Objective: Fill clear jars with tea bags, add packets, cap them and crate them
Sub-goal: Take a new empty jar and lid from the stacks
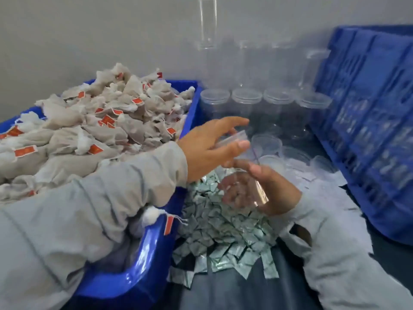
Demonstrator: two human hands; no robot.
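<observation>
- The right hand (263, 189) gripped a clear, empty jar (243, 189), tilted with its mouth toward the far left, above the packets (221, 231) heaped on the counter (234, 291).
- The left hand (214, 146) pinched a clear lid (234, 138) between thumb and fingers, just above the jar's mouth.
- Tea bags (89, 135) were piled high in the blue bin (138, 271) at left; the left sleeve (78, 220) lay across its near rim.
- More empty jars (263, 108) stood in rows at the far side, loose lids (281, 153) lay near them, and a blue crate (368, 130) leaned at right.
- Judgement: the lid seemed to be coming off or clear of the jar, since the jar held nothing to cap.
- To do this well, I would set the lid among the others within reach, keep the jar's mouth turned toward the bin, and hold the jar low on its body so the opening stays free for bags.
- Risk: thin clear plastic could slip or dent under a tight squeeze.
</observation>
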